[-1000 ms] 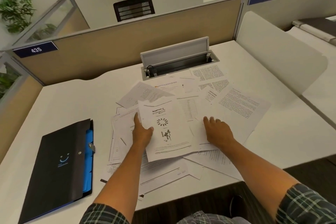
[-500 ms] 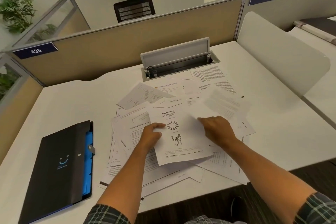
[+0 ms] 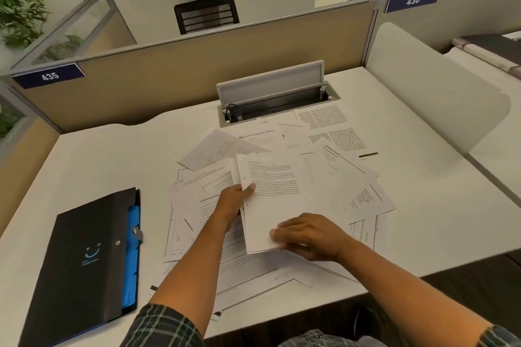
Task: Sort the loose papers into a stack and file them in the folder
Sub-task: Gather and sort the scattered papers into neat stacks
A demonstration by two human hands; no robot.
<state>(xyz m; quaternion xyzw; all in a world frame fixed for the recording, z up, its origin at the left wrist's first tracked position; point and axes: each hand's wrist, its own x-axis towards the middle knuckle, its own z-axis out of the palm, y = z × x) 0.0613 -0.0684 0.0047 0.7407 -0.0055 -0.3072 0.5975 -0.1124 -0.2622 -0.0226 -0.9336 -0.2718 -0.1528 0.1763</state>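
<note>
Loose printed papers [image 3: 335, 132] lie scattered and overlapping across the middle of the white desk [image 3: 112, 160]. A small stack of sheets [image 3: 273, 200], its top page covered in text, sits on the pile in front of me. My left hand [image 3: 235, 200] grips the stack's left edge, thumb on top. My right hand [image 3: 307, 234] rests on the stack's lower right corner with fingers bent over it. A black folder with blue inner pockets [image 3: 81, 256] lies closed at the desk's left front.
An open cable tray with a raised grey lid [image 3: 270, 93] sits at the back of the desk, just behind the papers. A tan partition [image 3: 197, 65] closes the back, a white divider [image 3: 428, 87] the right. The desk's front edge is near my arms.
A text page from the right side of the pile has been pulled over and now covers the diagram sheet held in my left hand. My right hand moved down to the stack's lower corner.
</note>
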